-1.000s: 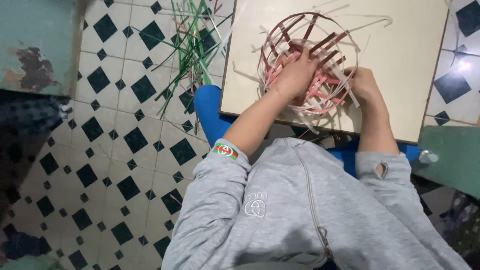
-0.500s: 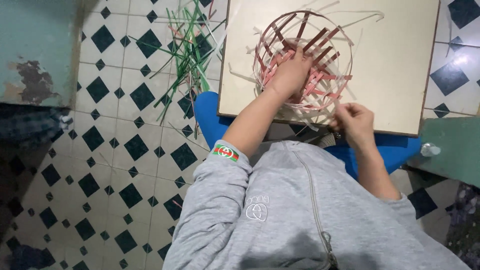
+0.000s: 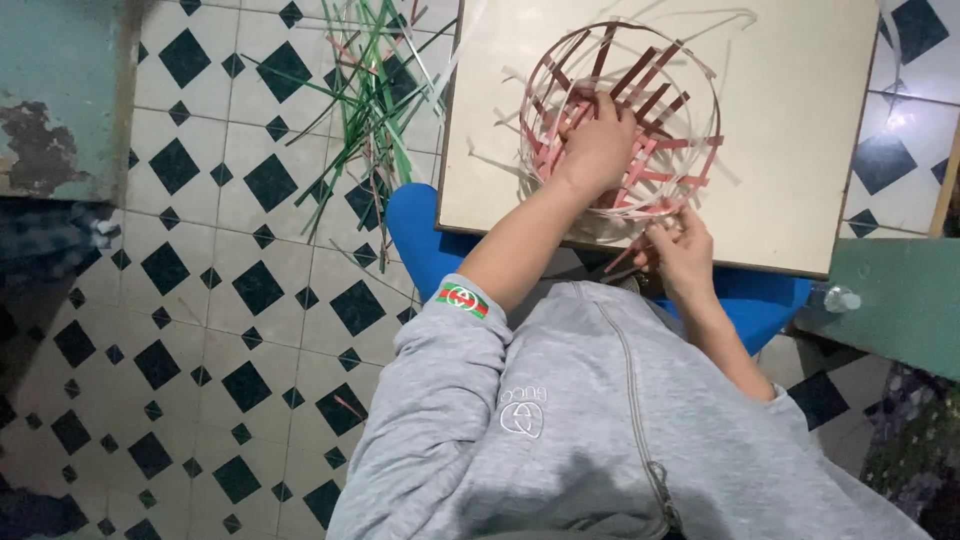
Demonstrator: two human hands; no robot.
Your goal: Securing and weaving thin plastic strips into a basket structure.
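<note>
A half-woven basket [image 3: 640, 90] of red, pink and white strips stands on a cream board [image 3: 800, 150]. My left hand [image 3: 597, 145] reaches inside the basket and presses on its woven bottom and near wall. My right hand [image 3: 683, 250] is at the basket's near rim, by the board's front edge, with its fingers pinched on a thin strip [image 3: 655, 215] of the weave. Both sleeves of my grey zip top [image 3: 590, 430] are pushed up.
A loose heap of green and pale strips [image 3: 375, 90] lies on the black-and-white tiled floor [image 3: 200, 300] left of the board. A blue stool [image 3: 420, 240] sits under the board. Teal painted furniture [image 3: 890, 300] stands at right and at upper left.
My right hand came off the basket's right side, dropped toward the board's front edge, then rose back to the near rim. My left hand stayed inside the basket.
</note>
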